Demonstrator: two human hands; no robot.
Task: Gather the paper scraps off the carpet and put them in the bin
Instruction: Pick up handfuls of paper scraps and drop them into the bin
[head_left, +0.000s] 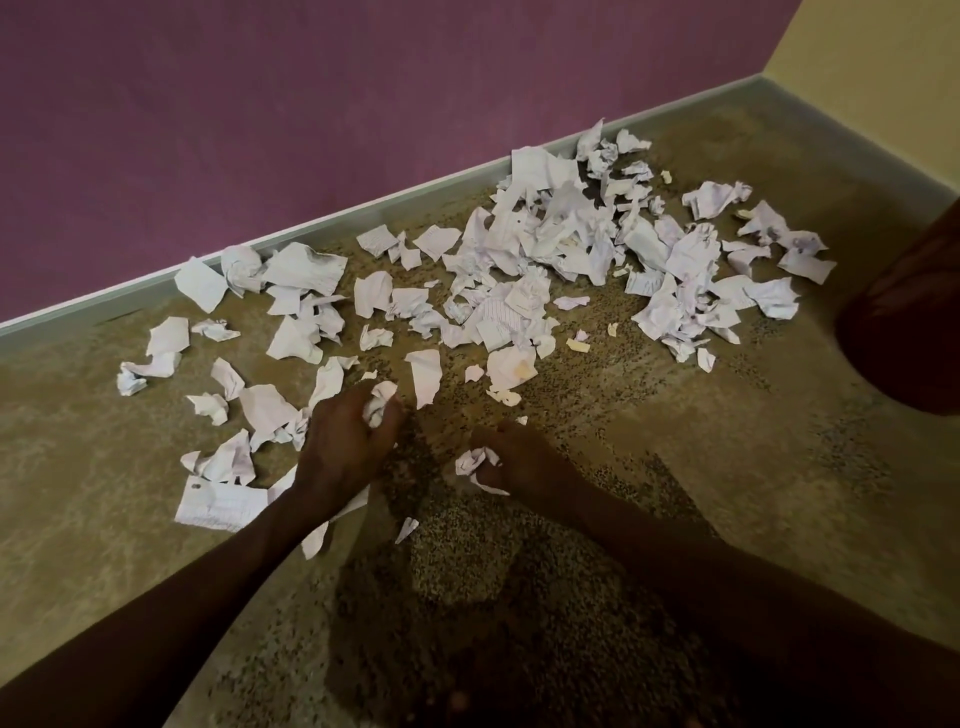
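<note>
The left hand (345, 441) is low over the carpet (649, 467), its fingers curled round a crumpled white paper scrap (378, 404) that pokes out past the fingertips. The right hand (519, 457) sits just beside it, knuckles toward the left, fingers closed on another crumpled scrap (475, 462) whose torn edge hangs below the fist. Both forearms reach in from the bottom of the view, and a few flat pieces lie partly under the left wrist, among them a lined sheet (221, 505).

Beyond the hands the paper scraps (545, 228) are strewn across the speckled tan carpet, thin near the left and heaped thickest toward the far right, close against the pale skirting board (311, 234) under the purple wall (311, 104). A dark reddish, round-sided bin (904, 322) stands at the right edge, well apart from both hands, near the yellow wall (883, 52)
</note>
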